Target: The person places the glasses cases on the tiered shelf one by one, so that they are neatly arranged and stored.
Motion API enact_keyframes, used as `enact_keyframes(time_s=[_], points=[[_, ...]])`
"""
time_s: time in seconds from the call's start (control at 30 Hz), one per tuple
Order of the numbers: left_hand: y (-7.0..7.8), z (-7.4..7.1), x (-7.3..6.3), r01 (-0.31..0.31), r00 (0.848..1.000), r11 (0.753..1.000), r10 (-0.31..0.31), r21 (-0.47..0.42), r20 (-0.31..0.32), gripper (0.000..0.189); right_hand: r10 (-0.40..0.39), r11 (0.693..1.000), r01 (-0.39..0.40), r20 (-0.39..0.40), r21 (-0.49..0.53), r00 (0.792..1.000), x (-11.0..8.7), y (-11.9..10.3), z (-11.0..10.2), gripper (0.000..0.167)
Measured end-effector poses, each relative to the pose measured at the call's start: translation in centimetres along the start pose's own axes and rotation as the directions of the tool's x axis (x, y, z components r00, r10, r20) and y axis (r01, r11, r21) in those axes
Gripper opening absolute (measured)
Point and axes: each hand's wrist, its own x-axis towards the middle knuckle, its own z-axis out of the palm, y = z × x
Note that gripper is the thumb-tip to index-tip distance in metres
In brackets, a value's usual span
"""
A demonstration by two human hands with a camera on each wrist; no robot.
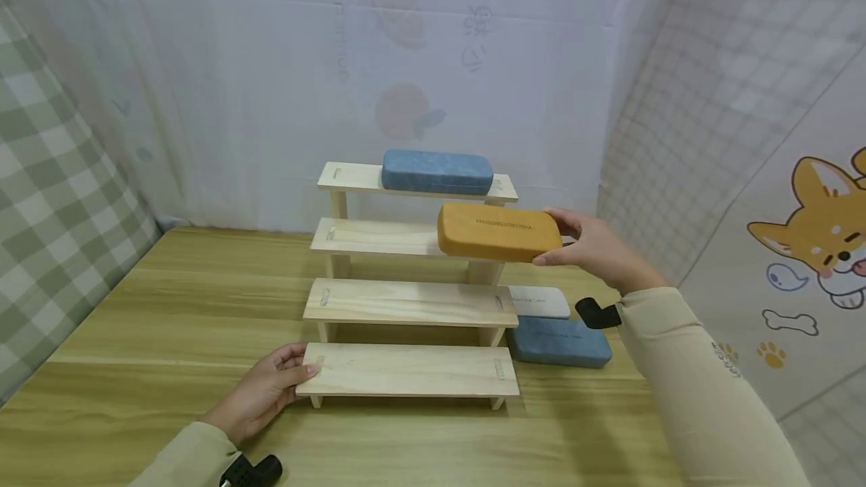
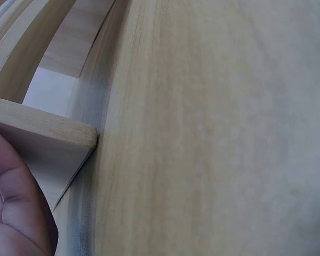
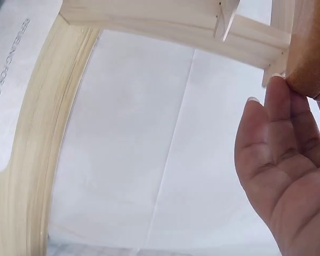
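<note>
The step in hand seems to be setting cases on a wooden stepped stand: one blue case is already resting on the top tier. The right hand is holding an orange case in front of the right part of the second-highest tier; whether the two are touching, I cannot tell. Its fingers are clamping the case's right end, thumb on the near side, parted only by the case itself. The left hand is gripping the left end of the lowest tier, its thumb lying on top. The next move probably calls for shifting the orange case left, lowering it level and letting go. A white case and a darker blue case are lying on the tabletop, right of the stand.
</note>
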Motion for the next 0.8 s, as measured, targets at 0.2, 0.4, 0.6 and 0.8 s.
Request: enact_keyframes(time_s=[0.2,0.4,0.6,0.8], points=[[0.0,0.0,0.0,0.007,1.000,1.000,-0.007,-0.006,-0.008,0.063,-0.019,1.000,0.018,0.012,0.017,1.000,1.6,-0.8,1.3,0.081],[0.1,0.1,0.0,0.003,1.000,1.000,-0.003,0.002,0.000,0.065,-0.021,1.000,0.020,0.034,0.020,0.999,2.7,-1.6,2.4,0.084],[0.0,0.0,0.0,0.003,1.000,1.000,-0.003,-0.015,0.007,0.063,-0.042,0.998,0.041,0.046,0.041,0.998,3.5,-2.3,3.3,0.079],[0.0,0.0,0.1,0.005,1.000,1.000,-0.005,-0.025,0.001,0.062,-0.045,0.998,0.043,0.048,0.040,0.998,4.3,-2.8,4.0,0.072]])
